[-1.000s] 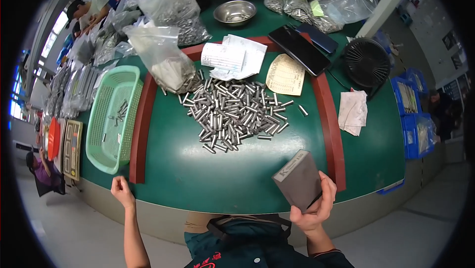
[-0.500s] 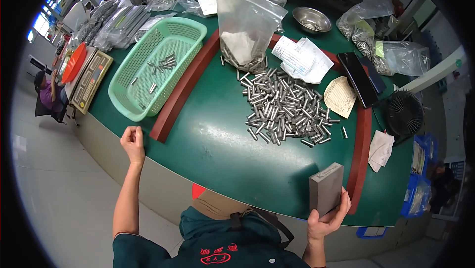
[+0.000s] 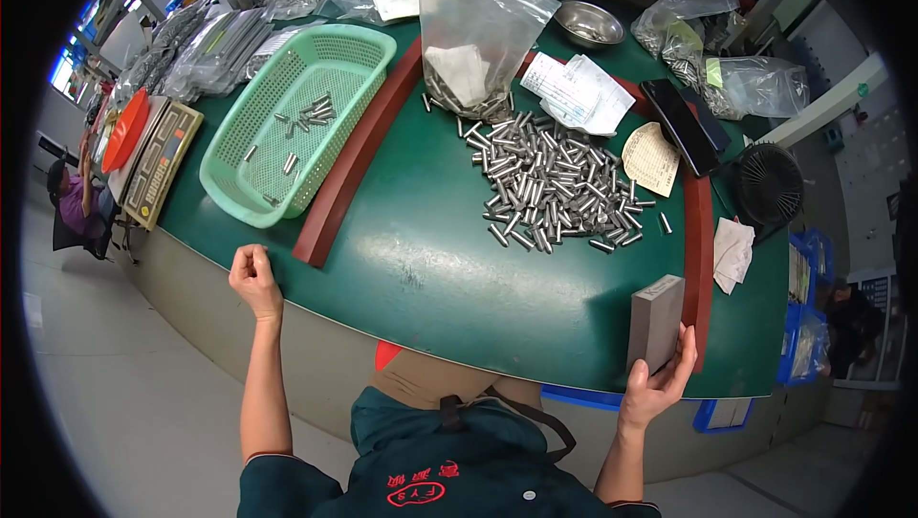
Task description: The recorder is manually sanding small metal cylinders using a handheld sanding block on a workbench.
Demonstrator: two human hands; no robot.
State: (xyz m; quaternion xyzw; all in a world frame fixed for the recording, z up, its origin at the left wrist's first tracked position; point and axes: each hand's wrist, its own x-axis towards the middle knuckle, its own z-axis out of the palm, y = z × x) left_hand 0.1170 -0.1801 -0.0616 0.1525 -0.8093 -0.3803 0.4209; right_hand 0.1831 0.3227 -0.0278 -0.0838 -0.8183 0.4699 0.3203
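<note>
In my right hand is a grey rectangular block, gripped by its lower end between thumb and fingers and tilted upright over the front right of the table. My left hand is closed at the table's front left edge, just below a green plastic basket; whatever its fingers may hold is hidden. A few short metal pins lie inside the basket. A heap of similar shiny pins covers the table's middle right, with one loose pin lying apart to its right.
Dark red rails border the work area. Behind the heap stand a clear bag and a steel bowl. Papers, a black phone, a small fan and a cloth lie rightward. A scale is far left.
The grey block has moved right and a little farther from me, turning slightly in my right hand. My left hand stays closed in nearly the same place. The whole view has shifted slightly.
</note>
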